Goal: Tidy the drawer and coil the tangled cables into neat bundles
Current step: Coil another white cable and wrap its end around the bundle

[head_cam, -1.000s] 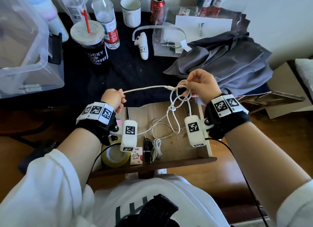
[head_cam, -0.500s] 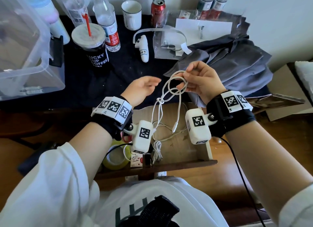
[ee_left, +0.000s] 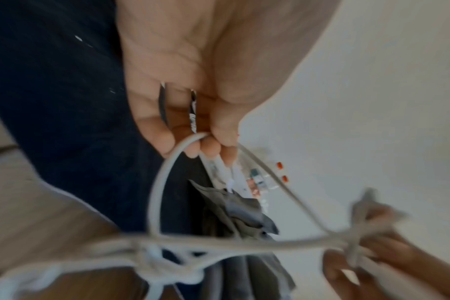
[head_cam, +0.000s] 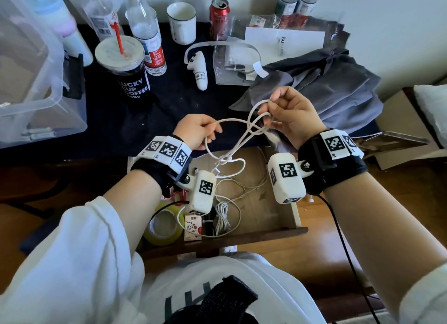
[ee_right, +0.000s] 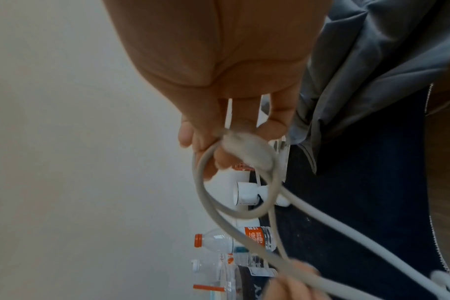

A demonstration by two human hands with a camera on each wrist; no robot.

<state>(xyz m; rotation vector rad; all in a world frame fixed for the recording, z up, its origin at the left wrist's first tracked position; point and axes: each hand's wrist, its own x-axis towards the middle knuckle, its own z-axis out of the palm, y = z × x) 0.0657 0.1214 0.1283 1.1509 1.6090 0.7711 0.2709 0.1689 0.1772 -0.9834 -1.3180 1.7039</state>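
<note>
Two hands held one white cable [head_cam: 232, 139] above an open wooden drawer [head_cam: 266, 234]. The left hand [head_cam: 197, 131] pinched one strand between thumb and curled fingers [ee_left: 211, 148], and a loop hung below them. The right hand [head_cam: 290, 115] had its fingers [ee_right: 270, 127] curled round a small coil of the same cable, thumb and forefinger clamped on it. Between the two sets of fingers the cable crossed itself and ran down to a knot [head_cam: 223, 160], then trailed into the drawer below both hands.

Below the left fingers, the drawer held one roll of yellow tape [head_cam: 162, 229], one small printed card [head_cam: 192, 228], one black cable bundle [head_cam: 209, 223] and one coiled white cable bundle [head_cam: 222, 218].

Beyond the fingers, on the dark bench [head_cam: 108, 120], stood one lidded coffee cup [head_cam: 125, 67] with a red straw, one red can [head_cam: 219, 18], one white mug [head_cam: 181, 22] and one white handheld controller [head_cam: 198, 70]. Four clear bottles could be counted at the back edge, two to the left and two to the right. A grey garment [head_cam: 326, 86] lay past the right fingers, and one clear storage bin [head_cam: 31, 69] sat far left of the left fingers.
</note>
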